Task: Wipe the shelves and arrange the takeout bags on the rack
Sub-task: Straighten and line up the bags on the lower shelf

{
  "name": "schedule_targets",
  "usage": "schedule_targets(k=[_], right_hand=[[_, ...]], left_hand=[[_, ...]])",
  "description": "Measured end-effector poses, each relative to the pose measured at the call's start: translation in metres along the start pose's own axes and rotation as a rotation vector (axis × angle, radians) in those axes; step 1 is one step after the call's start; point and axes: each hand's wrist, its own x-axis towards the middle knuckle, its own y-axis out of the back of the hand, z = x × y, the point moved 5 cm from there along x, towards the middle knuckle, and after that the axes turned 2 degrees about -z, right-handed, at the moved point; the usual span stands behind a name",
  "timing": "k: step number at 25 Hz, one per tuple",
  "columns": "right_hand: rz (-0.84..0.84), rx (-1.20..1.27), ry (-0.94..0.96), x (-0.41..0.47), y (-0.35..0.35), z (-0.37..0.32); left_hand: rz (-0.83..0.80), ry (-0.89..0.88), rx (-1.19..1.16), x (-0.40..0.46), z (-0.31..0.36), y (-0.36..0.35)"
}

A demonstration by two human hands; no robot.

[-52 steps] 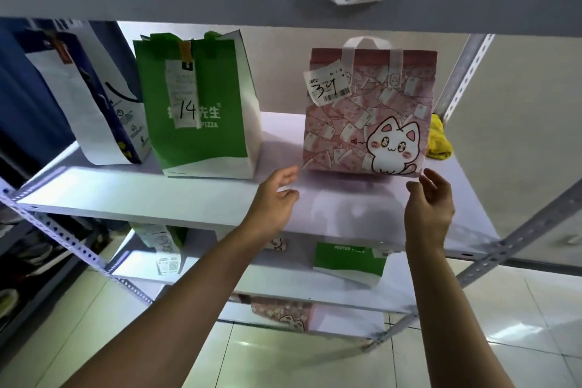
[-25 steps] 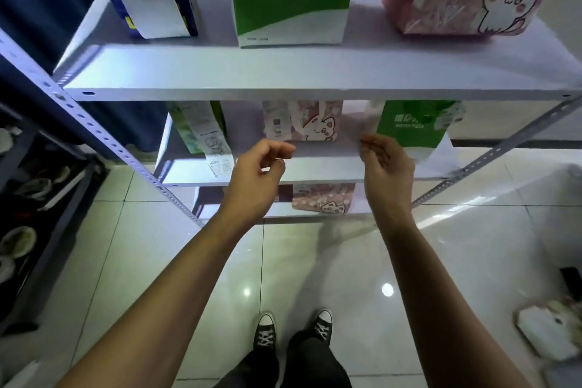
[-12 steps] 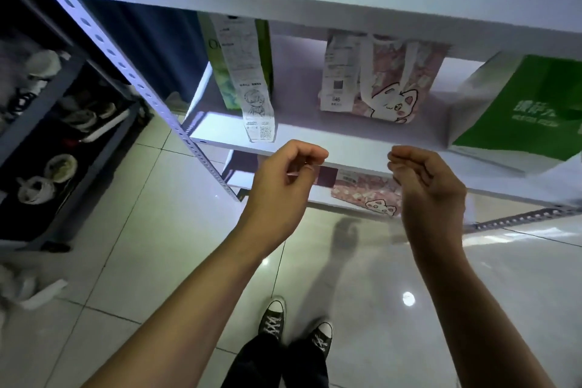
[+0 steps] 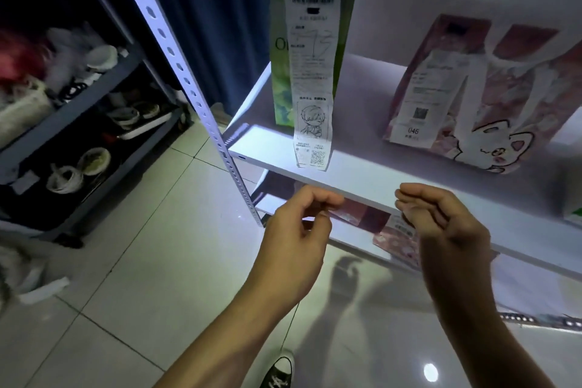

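Observation:
A white shelf (image 4: 362, 179) of the rack runs across the middle of the head view. On it stand a green takeout bag (image 4: 282, 88) with a long receipt (image 4: 313, 72) hanging down its front, and a pink cat-print bag (image 4: 491, 98) with white handles and a receipt numbered 046. Another pink bag (image 4: 393, 236) shows on the shelf below. My left hand (image 4: 299, 230) and my right hand (image 4: 441, 224) hover just in front of the shelf's front edge, fingers curled loosely, holding nothing.
The rack's perforated white upright (image 4: 189, 85) slants down at the left. A dark rack (image 4: 78, 110) with bowls and clutter stands further left. A dark blue curtain (image 4: 214, 25) hangs behind. A green bag's corner (image 4: 573, 214) shows at the right edge. Glossy tiled floor (image 4: 141, 277) lies below.
My view has dropped from the upper shelf to the lower one and come closer. Both hands came down with it and curled in front of the lower shelf's edge.

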Motion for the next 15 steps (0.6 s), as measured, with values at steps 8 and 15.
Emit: schedule_targets(k=[8, 15], right_hand=[[-0.045, 0.109, 0.022, 0.026, -0.051, 0.008], [0.018, 0.142, 0.004, 0.043, -0.050, 0.012]], left_hand=[[0.017, 0.007, 0.025, 0.047, -0.021, 0.017], [-0.023, -0.040, 0.040, 0.076, -0.018, -0.002]])
